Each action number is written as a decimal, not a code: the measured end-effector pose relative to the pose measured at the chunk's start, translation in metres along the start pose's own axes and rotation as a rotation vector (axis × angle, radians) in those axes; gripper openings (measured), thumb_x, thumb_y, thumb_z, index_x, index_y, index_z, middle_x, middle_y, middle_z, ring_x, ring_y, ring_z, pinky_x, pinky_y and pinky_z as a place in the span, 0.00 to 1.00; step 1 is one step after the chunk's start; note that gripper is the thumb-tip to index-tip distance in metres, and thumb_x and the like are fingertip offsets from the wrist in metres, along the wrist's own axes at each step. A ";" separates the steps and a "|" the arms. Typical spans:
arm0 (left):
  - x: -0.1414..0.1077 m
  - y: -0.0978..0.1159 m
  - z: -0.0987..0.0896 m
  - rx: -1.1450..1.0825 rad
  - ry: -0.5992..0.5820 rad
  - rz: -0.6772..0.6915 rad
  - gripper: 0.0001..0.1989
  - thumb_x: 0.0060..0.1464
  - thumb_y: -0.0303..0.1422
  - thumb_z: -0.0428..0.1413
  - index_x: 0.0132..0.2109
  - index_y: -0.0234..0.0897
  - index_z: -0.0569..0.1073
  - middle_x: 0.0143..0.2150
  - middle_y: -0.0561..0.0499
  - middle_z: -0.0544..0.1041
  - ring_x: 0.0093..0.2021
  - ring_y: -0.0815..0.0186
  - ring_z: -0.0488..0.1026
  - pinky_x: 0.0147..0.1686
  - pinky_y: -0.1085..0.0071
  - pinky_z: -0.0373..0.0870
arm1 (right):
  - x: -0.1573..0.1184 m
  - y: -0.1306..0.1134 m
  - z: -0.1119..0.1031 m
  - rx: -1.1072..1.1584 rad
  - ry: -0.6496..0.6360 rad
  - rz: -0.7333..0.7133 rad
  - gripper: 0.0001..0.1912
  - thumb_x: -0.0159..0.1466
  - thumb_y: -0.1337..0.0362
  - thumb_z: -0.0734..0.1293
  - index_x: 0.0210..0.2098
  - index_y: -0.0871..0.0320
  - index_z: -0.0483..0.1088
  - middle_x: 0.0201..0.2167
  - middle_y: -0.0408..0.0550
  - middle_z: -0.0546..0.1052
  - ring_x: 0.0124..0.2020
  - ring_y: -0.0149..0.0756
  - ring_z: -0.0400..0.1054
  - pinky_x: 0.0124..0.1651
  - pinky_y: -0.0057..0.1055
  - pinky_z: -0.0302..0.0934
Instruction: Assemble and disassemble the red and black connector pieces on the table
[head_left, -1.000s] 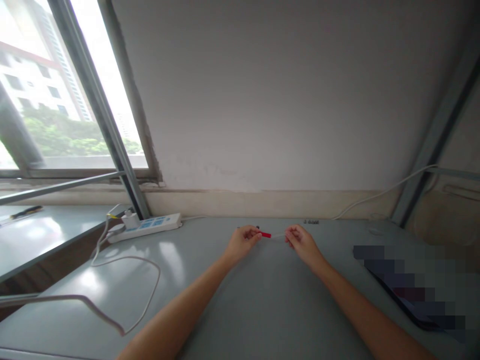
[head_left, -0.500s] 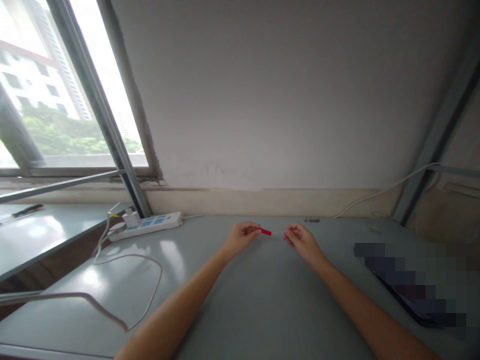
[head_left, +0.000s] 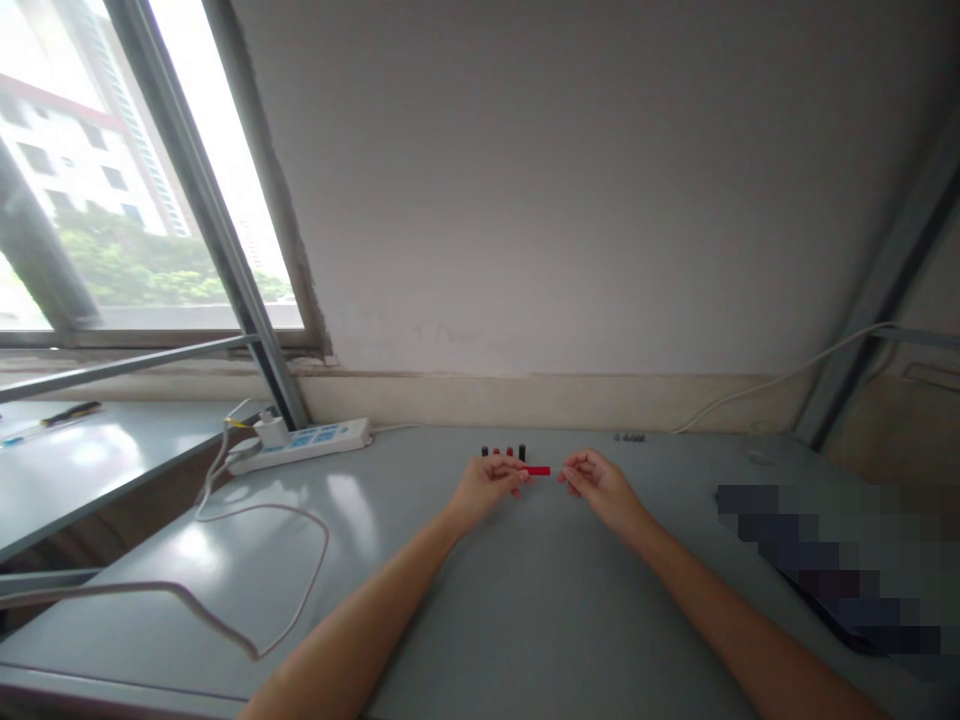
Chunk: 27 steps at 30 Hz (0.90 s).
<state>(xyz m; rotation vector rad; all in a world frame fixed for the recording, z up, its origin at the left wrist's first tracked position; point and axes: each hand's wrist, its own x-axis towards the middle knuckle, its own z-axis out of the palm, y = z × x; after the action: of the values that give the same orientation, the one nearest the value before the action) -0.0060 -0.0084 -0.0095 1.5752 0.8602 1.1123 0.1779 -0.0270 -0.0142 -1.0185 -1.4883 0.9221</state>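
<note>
Between the fingers of my left hand (head_left: 491, 484) is a slim red stick-shaped piece (head_left: 538, 471), lying level with its end pointing right. My right hand (head_left: 596, 478) is just to the right of that end, thumb and fingertips pinched together; whatever they hold is too small to make out. A narrow gap separates the red piece from the right fingertips. Just behind my left hand, several small dark and red cylinders stand in a row, among them a black cylinder (head_left: 522, 452); my fingers partly cover the row.
Several tiny metallic pieces (head_left: 630, 437) lie near the back edge of the grey table (head_left: 525, 620). On the left sit a white power strip (head_left: 330, 437) and a looping cable (head_left: 304, 590). A blurred-out dark object (head_left: 832, 570) lies at right. A wall rises behind.
My right fingertips have come nearer the red piece, which has turned from slightly slanted to level. The row of cylinders behind my left hand has come into view. The camera has shifted slightly.
</note>
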 end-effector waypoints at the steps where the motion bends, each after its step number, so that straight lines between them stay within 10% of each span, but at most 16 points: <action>1: -0.001 0.000 0.002 -0.001 -0.012 -0.013 0.17 0.37 0.41 0.59 0.32 0.31 0.73 0.27 0.48 0.76 0.23 0.71 0.68 0.26 0.74 0.64 | -0.001 0.000 0.002 -0.019 -0.017 -0.012 0.13 0.49 0.54 0.63 0.26 0.56 0.60 0.22 0.42 0.70 0.21 0.28 0.60 0.26 0.27 0.56; 27: -0.004 -0.017 0.017 0.007 0.001 -0.008 0.20 0.38 0.42 0.58 0.36 0.31 0.71 0.29 0.48 0.75 0.21 0.72 0.68 0.25 0.73 0.67 | -0.005 0.000 0.004 -0.663 -0.141 -0.171 0.05 0.49 0.72 0.63 0.25 0.57 0.68 0.26 0.44 0.73 0.29 0.32 0.65 0.34 0.28 0.57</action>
<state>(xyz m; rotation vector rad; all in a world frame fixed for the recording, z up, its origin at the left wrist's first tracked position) 0.0088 -0.0126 -0.0280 1.5758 0.8712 1.1057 0.1741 -0.0320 -0.0169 -1.2805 -2.0310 0.3769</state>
